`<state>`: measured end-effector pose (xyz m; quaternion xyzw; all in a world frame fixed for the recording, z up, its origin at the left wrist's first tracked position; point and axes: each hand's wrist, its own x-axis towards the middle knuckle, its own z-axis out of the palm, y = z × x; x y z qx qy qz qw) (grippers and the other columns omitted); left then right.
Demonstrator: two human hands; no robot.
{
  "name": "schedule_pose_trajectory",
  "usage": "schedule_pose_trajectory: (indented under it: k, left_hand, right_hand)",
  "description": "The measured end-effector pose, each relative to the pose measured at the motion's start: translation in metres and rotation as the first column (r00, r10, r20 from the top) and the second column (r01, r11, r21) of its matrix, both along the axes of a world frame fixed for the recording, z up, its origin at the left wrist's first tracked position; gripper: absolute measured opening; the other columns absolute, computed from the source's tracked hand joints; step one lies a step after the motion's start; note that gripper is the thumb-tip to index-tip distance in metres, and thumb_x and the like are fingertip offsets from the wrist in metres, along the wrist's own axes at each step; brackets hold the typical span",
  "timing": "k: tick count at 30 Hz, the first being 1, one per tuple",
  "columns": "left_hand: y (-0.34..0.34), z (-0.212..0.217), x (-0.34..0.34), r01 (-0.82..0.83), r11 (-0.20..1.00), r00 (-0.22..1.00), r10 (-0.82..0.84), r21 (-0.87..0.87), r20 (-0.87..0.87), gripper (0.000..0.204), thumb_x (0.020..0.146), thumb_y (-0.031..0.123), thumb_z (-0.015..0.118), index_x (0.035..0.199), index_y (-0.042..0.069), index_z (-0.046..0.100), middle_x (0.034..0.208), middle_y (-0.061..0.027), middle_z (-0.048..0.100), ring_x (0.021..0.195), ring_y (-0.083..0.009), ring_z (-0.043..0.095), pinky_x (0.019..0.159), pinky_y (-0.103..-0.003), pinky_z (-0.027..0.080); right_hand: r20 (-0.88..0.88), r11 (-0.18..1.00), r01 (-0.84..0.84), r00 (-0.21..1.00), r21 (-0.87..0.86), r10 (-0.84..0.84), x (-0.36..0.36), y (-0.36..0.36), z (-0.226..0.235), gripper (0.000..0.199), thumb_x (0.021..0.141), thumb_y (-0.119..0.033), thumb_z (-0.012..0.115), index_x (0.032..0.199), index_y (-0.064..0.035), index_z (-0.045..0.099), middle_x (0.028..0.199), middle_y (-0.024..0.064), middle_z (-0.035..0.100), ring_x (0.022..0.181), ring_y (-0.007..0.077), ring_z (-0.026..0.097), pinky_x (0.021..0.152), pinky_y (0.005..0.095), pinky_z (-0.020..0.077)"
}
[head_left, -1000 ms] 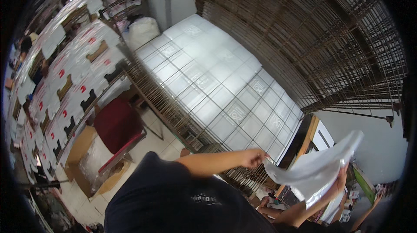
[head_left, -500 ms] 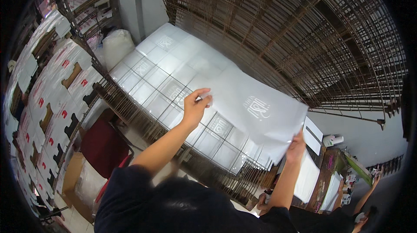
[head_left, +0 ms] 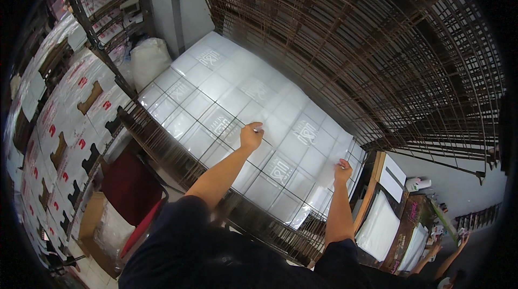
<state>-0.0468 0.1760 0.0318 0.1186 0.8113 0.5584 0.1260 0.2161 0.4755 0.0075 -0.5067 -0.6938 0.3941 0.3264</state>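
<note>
A frosted plastic sheet with a white printed emblem lies over the right part of a wire rack. Other printed translucent sheets cover the rack's left part, with grid wires showing among them. Over the middle of the rack is my left hand, its fingers curled into a pinch; what sits between them is too small to tell. At the sheet's right end, my right hand has its fingers closed by the edge, seemingly on the plastic.
Raised wire racks slant up behind the work surface. Stacked white printed boxes stand at left, near a dark red chair and an open carton. On the right is a bench with a white stack; another person's arms show beyond.
The sheet, lifted and bent at its right end before, now lies flat on the rack. My right hand has come down and leftward with it. The left hand has shifted slightly lower.
</note>
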Motion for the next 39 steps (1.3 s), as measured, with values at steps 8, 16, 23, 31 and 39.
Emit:
schedule_pose_trajectory:
  k: [8,16,23,31,39]
  left_hand:
    - [-0.004,-0.007,0.0,-0.066,0.995,0.997,0.068,0.069,-0.036,0.031,0.07,0.012,0.068,0.1,0.007,0.064,0.088,-0.0154,0.064,0.072,-0.0252,0.063,0.068,-0.035,0.05]
    - [-0.066,0.006,0.028,-0.088,0.983,0.989,0.105,0.158,-0.103,0.041,0.07,0.013,0.071,0.108,0.007,0.056,0.094,-0.0115,0.057,0.069,-0.0199,0.058,0.061,-0.03,0.048]
    - [-0.15,0.025,0.086,-0.114,0.989,0.99,0.121,0.094,-0.068,0.033,0.072,0.012,0.069,0.102,0.005,0.059,0.09,-0.0102,0.057,0.069,-0.0174,0.056,0.061,-0.029,0.046]
    - [-0.188,0.018,0.127,-0.055,0.997,0.978,0.066,0.058,-0.198,0.03,0.073,0.015,0.069,0.101,0.006,0.06,0.086,-0.0078,0.056,0.066,-0.0155,0.055,0.063,-0.029,0.047]
    - [-0.179,0.035,0.156,0.006,0.996,0.983,0.011,0.093,-0.183,0.033,0.073,0.017,0.069,0.104,0.01,0.06,0.088,-0.0088,0.057,0.069,-0.0173,0.057,0.064,-0.029,0.048]
  right_hand:
    - [-0.021,1.0,-0.008,1.0,0.003,0.008,-0.005,0.017,-0.003,0.033,0.064,0.005,0.063,0.097,-0.0009,0.065,0.09,0.0105,0.063,0.082,0.0181,0.059,0.074,0.0281,0.0464]
    - [-0.043,1.0,-0.022,0.999,0.005,0.022,-0.009,0.017,-0.009,0.031,0.067,0.004,0.065,0.097,-0.0014,0.065,0.091,0.01,0.064,0.083,0.0176,0.059,0.075,0.0285,0.0463]
    - [-0.036,0.995,-0.064,0.997,0.082,0.067,-0.011,0.022,-0.017,0.028,0.07,0.0,0.063,0.098,-0.0004,0.065,0.092,0.0123,0.065,0.085,0.0212,0.06,0.076,0.0306,0.0468]
    - [0.028,0.998,-0.012,1.0,0.062,0.01,-0.014,0.02,-0.015,0.03,0.072,-0.002,0.063,0.102,0.0004,0.063,0.098,0.0149,0.064,0.088,0.0225,0.061,0.078,0.0318,0.046]
    - [0.125,0.939,-0.127,0.988,0.321,0.091,0.002,0.038,-0.037,0.043,0.076,-0.008,0.067,0.115,0.0027,0.052,0.115,0.0134,0.056,0.105,0.0229,0.053,0.09,0.0303,0.0402]
